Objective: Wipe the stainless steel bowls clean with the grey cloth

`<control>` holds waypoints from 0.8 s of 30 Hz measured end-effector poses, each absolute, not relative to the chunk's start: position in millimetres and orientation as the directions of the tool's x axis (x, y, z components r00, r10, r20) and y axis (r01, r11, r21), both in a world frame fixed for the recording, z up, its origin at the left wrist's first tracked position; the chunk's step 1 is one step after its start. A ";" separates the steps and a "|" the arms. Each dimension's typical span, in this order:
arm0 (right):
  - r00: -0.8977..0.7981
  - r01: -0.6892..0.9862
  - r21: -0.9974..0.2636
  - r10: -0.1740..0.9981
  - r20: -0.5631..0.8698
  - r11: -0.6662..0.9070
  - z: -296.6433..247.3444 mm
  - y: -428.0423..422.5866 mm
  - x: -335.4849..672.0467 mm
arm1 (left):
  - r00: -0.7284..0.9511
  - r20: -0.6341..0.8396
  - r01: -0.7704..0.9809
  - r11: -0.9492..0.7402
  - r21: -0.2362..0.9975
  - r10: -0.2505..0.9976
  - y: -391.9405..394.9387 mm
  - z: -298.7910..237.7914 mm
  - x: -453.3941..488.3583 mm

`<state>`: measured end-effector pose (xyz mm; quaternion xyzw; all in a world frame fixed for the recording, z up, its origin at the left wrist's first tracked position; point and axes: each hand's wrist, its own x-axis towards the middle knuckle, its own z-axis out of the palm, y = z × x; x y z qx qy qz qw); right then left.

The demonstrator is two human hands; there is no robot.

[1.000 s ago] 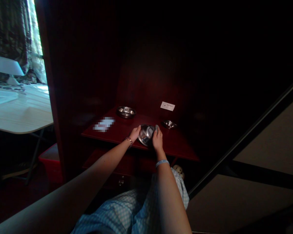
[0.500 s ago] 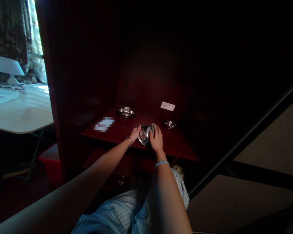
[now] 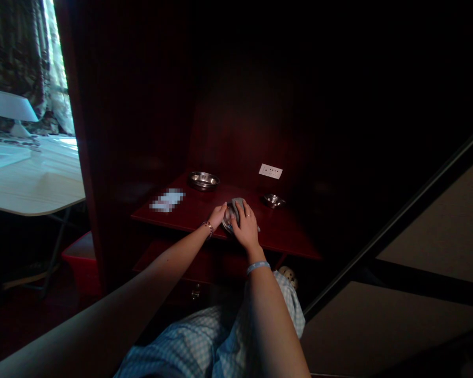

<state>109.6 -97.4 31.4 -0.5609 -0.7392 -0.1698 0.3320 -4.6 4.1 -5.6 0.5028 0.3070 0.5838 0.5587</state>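
Observation:
My left hand (image 3: 217, 216) is closed on the left rim of a shiny metal bowl (image 3: 227, 222), thumb on top. Over the bowl lies my right hand (image 3: 245, 223), its fingers pressing a grey cloth (image 3: 237, 202) against the metal. Much of the bowl is hidden beneath the hand and cloth. Behind it on the dark red desk (image 3: 193, 212) sit a wider metal bowl (image 3: 204, 181), which looks stacked, and a smaller metal bowl (image 3: 274, 200) to the right.
A blurred-out pale item (image 3: 167, 200) lies at the desk's left. A white socket plate (image 3: 270, 171) is on the back wall. Below the desk is a drawer with a metal latch (image 3: 196, 292). At far left stand a light table (image 3: 35, 189), a lamp (image 3: 14, 107) and a red stool (image 3: 82, 252).
My right hand has slid left across the bowl with the grey cloth, covering more of the metal. My left hand keeps its hold on the rim.

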 end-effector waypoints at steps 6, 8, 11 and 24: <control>-0.207 0.935 -0.074 0.704 0.679 0.346 33.1 -100.5 105.1 | 0.118 0.220 -0.330 -0.171 0.928 0.968 2.3 -2.3 -4.1; -0.220 0.935 -0.059 0.703 0.677 0.350 33.5 -101.2 103.9 | 0.111 0.213 -0.322 -0.168 0.932 0.971 2.2 -2.2 -3.4; -0.244 0.934 -0.031 0.703 0.668 0.355 34.8 -102.3 102.3 | 0.093 0.208 -0.311 -0.170 0.935 0.974 2.6 -2.8 -2.8; -0.266 0.937 -0.002 0.717 0.644 0.350 38.3 -103.7 101.9 | 0.110 0.213 -0.319 -0.169 0.933 0.971 6.1 -7.3 -1.8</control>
